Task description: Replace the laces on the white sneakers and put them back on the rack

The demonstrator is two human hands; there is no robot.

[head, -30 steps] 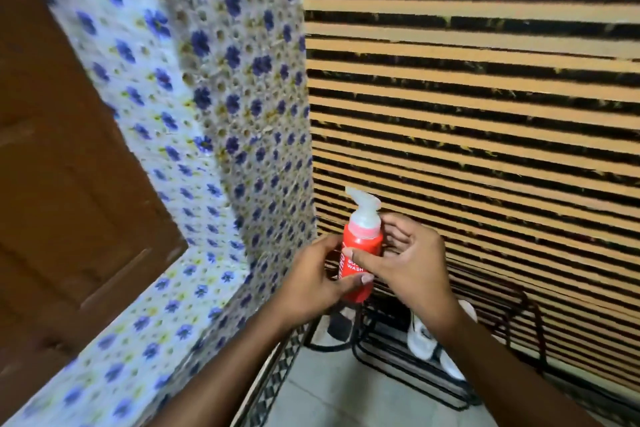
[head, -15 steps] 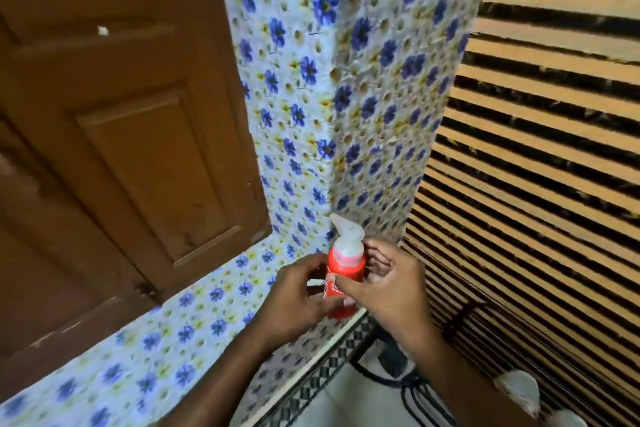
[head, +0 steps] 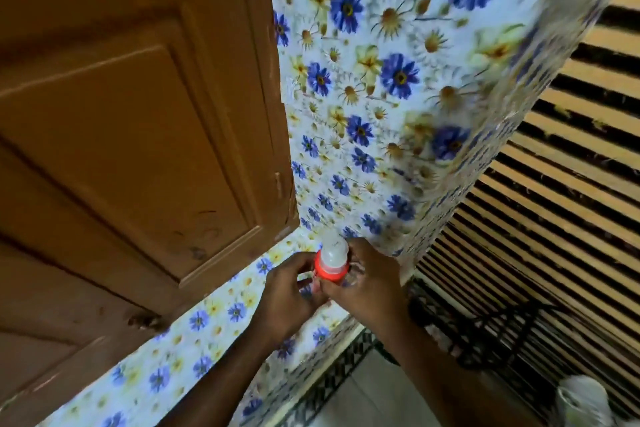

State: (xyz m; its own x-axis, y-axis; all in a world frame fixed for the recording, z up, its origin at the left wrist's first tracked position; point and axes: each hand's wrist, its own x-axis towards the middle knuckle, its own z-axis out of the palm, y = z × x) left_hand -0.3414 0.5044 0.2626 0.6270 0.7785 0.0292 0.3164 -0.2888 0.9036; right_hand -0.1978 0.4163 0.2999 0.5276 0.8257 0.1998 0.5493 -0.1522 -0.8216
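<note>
Red bottle (head: 330,265) with white top near six o'clock. Brown door (head: 138,114) at nine. White sheet (head: 381,97) with blue and yellow flowers at twelve. Tan and black striped wall (head: 571,184) at three. White shoe (head: 581,399) at five.

Door (head: 121,132) showing brown painted wood, matt, scuffing and chipping along edge. Wall covering (head: 363,97) looking like smooth printed floral sheet, catching slight sheen. Bottle (head: 330,269) showing orange plastic, glossy. Cap (head: 333,250) showing white plastic, smooth, shining on top. Slats (head: 571,184) appearing matt tan between dark gaps, material unclear. Rack (head: 502,326) looking like thin black metal wire. Sneaker (head: 581,399) showing white, blurred, finish unclear. Floor (head: 363,392) appearing pale, smooth tile.
</note>
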